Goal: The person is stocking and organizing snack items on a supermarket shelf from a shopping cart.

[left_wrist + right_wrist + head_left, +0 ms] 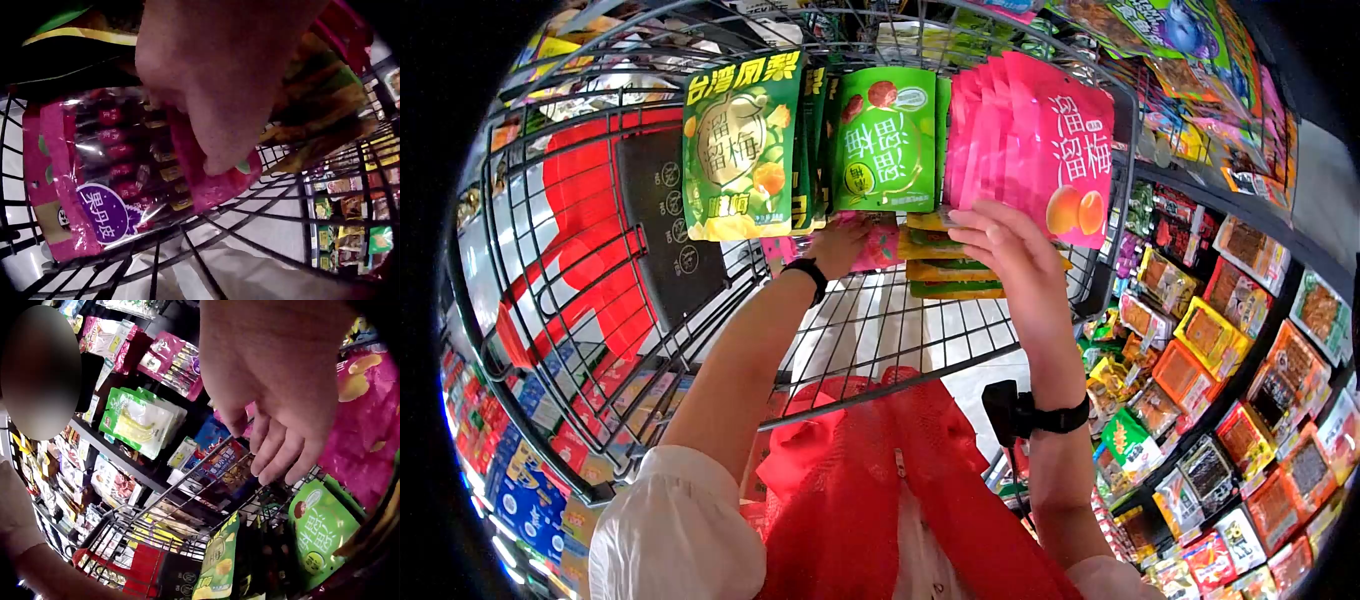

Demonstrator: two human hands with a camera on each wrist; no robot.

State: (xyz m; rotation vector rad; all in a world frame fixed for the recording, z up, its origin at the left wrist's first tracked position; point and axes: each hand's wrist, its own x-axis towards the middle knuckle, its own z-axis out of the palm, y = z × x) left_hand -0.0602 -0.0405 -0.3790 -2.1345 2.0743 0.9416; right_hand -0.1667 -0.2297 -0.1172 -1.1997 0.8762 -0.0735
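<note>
My left hand [840, 248] reaches low into the cart at a pink packet [878, 247]. Seen from the left wrist, the hand [219, 81] has one digit over the front of this packet [128, 169] of wrapped rolls; its other fingers are hidden. My right hand [1015, 250] hangs with loosely bent fingers before a row of upright pink bags [1085, 150]; in the right wrist view the hand [281, 394] holds nothing. Left of them stand green bags [887, 140] and yellow-green bags [740, 150]. Flat green-yellow packets [955, 270] lie beneath.
The black wire cart [870, 345] surrounds the bags. On its left are a dark panel [670, 225] and red fabric [585, 200]. Shelves of packaged snacks [1200, 350] run along the right. A blurred head [40, 372] shows in the right wrist view.
</note>
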